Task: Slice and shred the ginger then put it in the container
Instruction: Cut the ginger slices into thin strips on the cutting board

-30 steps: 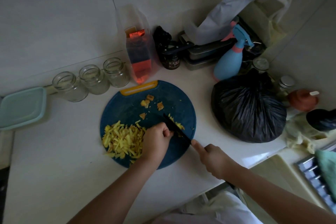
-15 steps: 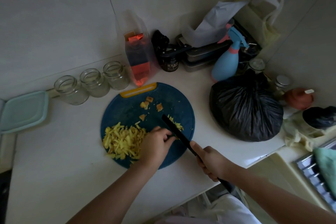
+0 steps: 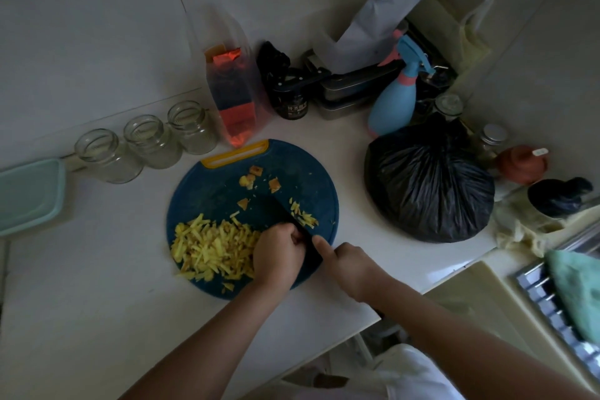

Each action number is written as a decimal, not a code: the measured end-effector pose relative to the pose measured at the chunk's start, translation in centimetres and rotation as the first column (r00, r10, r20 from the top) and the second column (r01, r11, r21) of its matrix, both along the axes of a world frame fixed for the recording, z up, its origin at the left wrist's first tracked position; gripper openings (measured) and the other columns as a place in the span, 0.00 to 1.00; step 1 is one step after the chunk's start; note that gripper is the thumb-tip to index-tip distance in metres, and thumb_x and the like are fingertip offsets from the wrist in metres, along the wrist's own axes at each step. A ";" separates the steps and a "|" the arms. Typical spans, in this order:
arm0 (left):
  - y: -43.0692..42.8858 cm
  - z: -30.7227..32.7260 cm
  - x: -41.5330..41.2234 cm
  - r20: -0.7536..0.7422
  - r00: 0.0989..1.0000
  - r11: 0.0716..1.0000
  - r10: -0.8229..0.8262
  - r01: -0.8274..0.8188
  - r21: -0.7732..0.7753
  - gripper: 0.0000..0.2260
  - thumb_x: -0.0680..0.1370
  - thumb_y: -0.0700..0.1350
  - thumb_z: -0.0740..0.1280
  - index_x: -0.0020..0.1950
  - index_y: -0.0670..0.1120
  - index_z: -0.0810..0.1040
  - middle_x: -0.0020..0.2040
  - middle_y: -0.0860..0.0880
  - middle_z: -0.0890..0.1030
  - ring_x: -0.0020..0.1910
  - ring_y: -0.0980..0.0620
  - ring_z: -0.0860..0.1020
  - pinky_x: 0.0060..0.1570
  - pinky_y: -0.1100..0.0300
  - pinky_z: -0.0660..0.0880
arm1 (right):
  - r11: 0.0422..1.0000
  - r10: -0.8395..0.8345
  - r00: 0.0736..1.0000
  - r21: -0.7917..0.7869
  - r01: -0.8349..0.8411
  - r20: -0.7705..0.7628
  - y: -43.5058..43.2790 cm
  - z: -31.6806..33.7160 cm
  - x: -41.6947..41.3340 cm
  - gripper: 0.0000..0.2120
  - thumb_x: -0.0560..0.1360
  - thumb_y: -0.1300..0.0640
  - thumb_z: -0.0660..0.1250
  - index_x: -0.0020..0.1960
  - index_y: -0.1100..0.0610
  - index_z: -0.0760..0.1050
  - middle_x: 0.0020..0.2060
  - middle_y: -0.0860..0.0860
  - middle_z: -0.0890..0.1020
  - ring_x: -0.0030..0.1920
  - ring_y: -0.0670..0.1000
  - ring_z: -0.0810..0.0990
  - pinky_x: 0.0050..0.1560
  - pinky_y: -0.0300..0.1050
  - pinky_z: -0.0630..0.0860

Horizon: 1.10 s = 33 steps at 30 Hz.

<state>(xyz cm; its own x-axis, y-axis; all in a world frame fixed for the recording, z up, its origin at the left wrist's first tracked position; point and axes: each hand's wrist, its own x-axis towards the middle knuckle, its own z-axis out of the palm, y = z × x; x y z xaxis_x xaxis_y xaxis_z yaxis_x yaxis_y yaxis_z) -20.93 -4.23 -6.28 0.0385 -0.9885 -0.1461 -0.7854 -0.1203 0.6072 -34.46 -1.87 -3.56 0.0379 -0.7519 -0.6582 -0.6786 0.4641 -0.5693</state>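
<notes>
Two lots of shredded ginger lie on my round blue cutting board (image 3: pixel 207 185): the big pile of yellow shreds (image 3: pixel 214 247) at lower left of the board, and a thin scatter (image 3: pixel 303 214) just right of the blade. A few peel scraps (image 3: pixel 256 177) sit nearer the board's yellow handle. My right hand (image 3: pixel 350 265) grips the black knife (image 3: pixel 285 217), forefinger laid along its back, blade down on the board. My left hand (image 3: pixel 279 253) is curled up against the blade's left side, touching the big pile; whether it pinches a piece beneath, I cannot tell. At the frame's left edge sits the teal container (image 3: pixel 29 191), lid on, with three glass jars (image 3: pixel 149 141) beside it. A black bag (image 3: pixel 428 185) bulks at right.
</notes>
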 end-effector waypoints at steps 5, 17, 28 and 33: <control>0.1 -0.2 0.5 -0.027 0.999 0.998 -0.035 0.033 -0.058 0.06 0.72 0.43 0.73 0.37 0.44 0.80 0.32 0.52 0.78 0.31 0.55 0.73 0.31 0.63 0.66 | 0.957 -0.213 0.945 0.246 0.152 0.248 0.1 0.0 -2.5 0.30 0.75 0.28 0.51 0.30 0.53 0.62 0.22 0.49 0.65 0.21 0.48 0.60 0.23 0.37 0.60; 0.4 -0.1 0.9 -0.052 0.999 0.998 -0.012 0.008 -0.070 0.05 0.72 0.45 0.74 0.38 0.45 0.83 0.33 0.53 0.80 0.30 0.59 0.73 0.28 0.69 0.64 | 0.981 -0.129 0.967 0.173 0.091 0.221 1.3 0.0 -2.7 0.31 0.75 0.29 0.52 0.30 0.54 0.65 0.23 0.49 0.67 0.21 0.48 0.62 0.23 0.37 0.63; 0.0 0.0 0.7 -0.112 0.992 0.998 0.064 -0.061 0.027 0.04 0.72 0.44 0.74 0.40 0.45 0.83 0.36 0.51 0.84 0.36 0.54 0.81 0.38 0.58 0.77 | 0.973 -0.106 0.977 0.221 0.064 0.187 0.9 0.1 -2.1 0.32 0.75 0.28 0.50 0.30 0.55 0.63 0.21 0.50 0.66 0.20 0.49 0.61 0.23 0.37 0.62; -0.1 0.3 0.6 -0.069 0.995 0.993 0.071 -0.065 0.096 0.04 0.74 0.42 0.71 0.39 0.45 0.82 0.38 0.50 0.83 0.38 0.53 0.80 0.36 0.61 0.73 | 0.995 -0.025 0.999 0.097 0.020 0.048 0.9 0.3 -0.4 0.32 0.77 0.30 0.47 0.33 0.56 0.67 0.30 0.53 0.72 0.26 0.49 0.70 0.31 0.41 0.69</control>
